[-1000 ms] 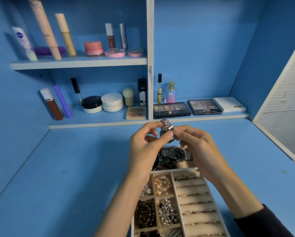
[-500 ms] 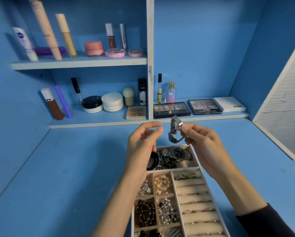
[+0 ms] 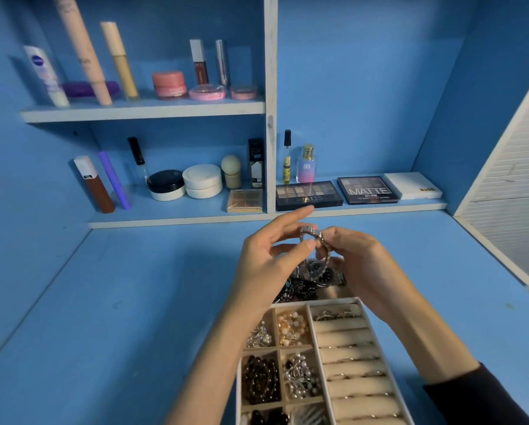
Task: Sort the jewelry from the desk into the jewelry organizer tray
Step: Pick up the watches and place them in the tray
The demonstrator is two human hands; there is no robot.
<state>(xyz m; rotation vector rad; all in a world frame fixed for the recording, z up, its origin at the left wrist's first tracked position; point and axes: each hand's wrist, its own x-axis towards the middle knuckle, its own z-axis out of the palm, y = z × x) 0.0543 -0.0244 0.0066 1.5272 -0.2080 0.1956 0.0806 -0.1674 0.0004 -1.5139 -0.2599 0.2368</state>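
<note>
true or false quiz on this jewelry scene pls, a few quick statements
1. The right hand pinches a silver bracelet. True.
2. The bracelet lies on the desk. False: it is held in the air above the organizer tray's far end.
3. A watch lies in the tray's far compartment. True.
4. The ring rolls are on the tray's left side. False: on its right.
5. The MATTE palette lies on the desk. False: on the lower shelf.

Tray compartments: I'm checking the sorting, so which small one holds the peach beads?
The far-row small compartment beside the ring rolls. Its left neighbour holds silver pieces, and the dark beads sit in the nearer row.
</note>
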